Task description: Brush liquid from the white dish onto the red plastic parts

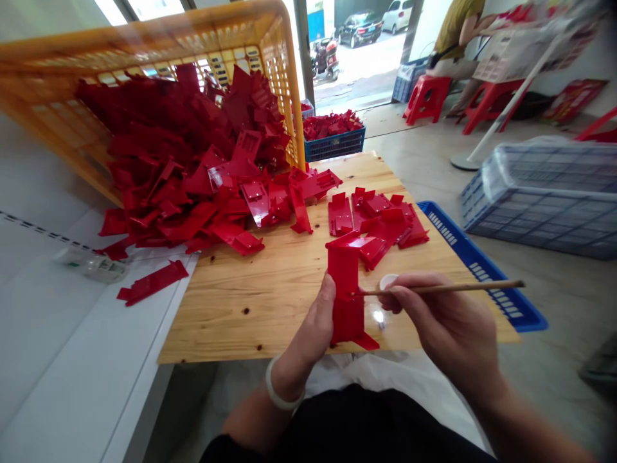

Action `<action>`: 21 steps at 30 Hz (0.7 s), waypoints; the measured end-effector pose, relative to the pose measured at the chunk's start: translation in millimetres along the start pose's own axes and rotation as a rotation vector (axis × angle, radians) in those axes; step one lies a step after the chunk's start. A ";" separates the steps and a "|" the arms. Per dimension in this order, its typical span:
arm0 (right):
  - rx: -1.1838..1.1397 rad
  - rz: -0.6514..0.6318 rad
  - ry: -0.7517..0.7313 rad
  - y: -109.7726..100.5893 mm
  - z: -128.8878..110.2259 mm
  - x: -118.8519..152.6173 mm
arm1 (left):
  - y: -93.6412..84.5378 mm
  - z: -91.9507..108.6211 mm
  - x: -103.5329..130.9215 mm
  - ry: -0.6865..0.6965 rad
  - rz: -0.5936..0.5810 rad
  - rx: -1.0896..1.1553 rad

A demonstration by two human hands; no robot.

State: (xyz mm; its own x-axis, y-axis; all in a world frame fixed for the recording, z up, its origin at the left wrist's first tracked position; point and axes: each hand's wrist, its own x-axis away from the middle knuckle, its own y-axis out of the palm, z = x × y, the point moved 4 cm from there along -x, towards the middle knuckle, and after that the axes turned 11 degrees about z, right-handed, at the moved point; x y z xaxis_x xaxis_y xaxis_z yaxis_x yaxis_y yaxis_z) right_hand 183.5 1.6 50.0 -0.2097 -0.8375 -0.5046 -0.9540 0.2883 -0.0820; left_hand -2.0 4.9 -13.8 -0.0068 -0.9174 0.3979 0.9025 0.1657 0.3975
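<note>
My left hand [315, 321] is closed on the edge of a red plastic part [346, 276], a long flat panel with flaps at both ends, held upright over the near edge of the wooden board. In my right hand [448, 321] is a thin wooden stick [463, 287], gripped like a pencil. Its left tip touches the panel or lies right at its face, near mid-height. A small white round thing [388, 281] shows by my right fingertips; whether I hold it cannot be made out. Several similar red parts [380, 218] lie just beyond on the wooden board [231, 315].
A tipped yellow crate [297, 96] spills red parts [193, 193] onto the board's left. A blue basket [525, 312] stands below the right edge. Beyond are a grey crate [544, 199], a blue crate [337, 143] of red parts, and a seated person [456, 38].
</note>
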 end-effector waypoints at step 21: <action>-0.156 0.074 0.154 -3.4 11.2 -8.5 | 10.3 7.9 -7.2 -0.195 -0.285 0.181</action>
State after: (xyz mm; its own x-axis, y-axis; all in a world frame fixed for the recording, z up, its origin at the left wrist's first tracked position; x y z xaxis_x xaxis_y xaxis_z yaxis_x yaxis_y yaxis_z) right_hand 191.0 12.9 44.9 -0.2996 -0.8812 -0.3658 -0.9538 0.2866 0.0907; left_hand 3.9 16.1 -6.1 -0.3438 -0.8528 0.3931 0.7624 -0.0090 0.6471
